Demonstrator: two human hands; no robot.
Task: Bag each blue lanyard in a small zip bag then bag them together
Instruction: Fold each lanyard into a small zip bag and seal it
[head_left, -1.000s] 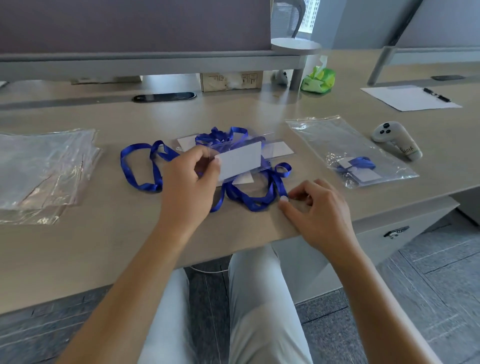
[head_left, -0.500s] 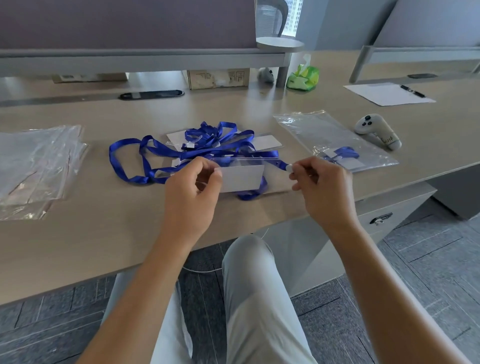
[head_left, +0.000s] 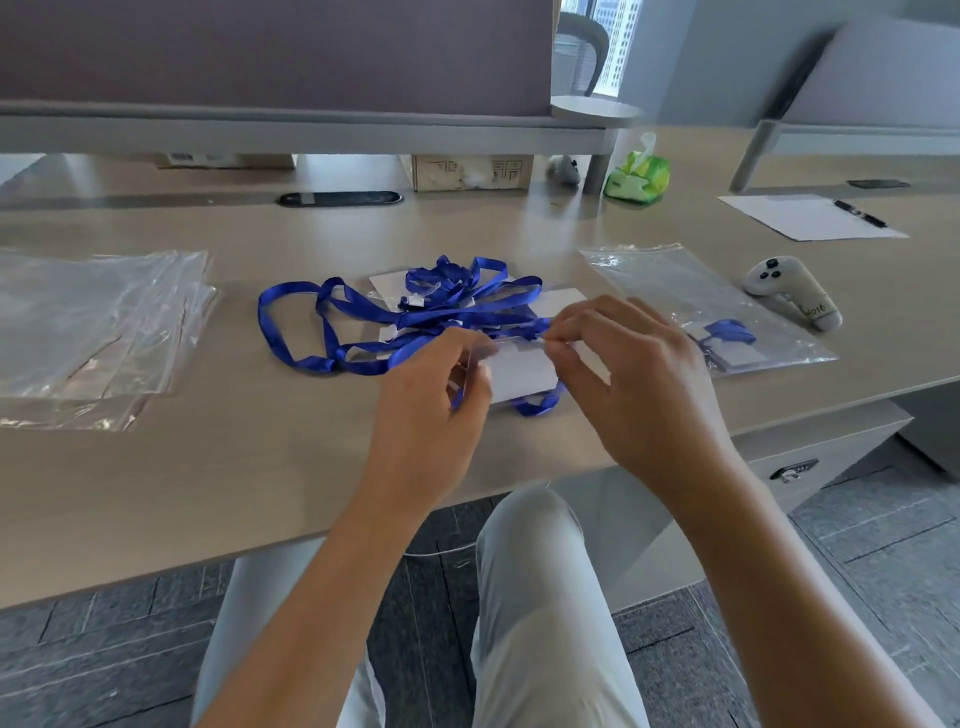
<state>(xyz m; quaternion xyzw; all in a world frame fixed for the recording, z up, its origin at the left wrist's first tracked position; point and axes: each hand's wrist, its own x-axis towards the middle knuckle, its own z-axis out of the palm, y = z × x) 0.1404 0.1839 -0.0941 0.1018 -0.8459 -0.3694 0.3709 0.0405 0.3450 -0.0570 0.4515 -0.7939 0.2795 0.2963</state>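
Wood-grain desk (head_left: 208, 467), grey partition (head_left: 260, 52) standing along its far edge. Both hands, left (head_left: 431, 395) and right (head_left: 639, 374), are pinching a badge card (head_left: 519, 371) near the front edge, blue lanyards (head_left: 395, 322) lying tangled behind.

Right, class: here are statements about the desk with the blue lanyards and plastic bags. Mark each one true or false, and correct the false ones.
1. Both hands hold a white card at the lanyard pile. True: the left hand and right hand pinch the white card.
2. The stack of clear bags lies on the person's right. False: it lies on the left.
3. A large bag on the right already holds one lanyard. True.
4. The white controller lies inside that bag. False: it lies on the desk beside it.
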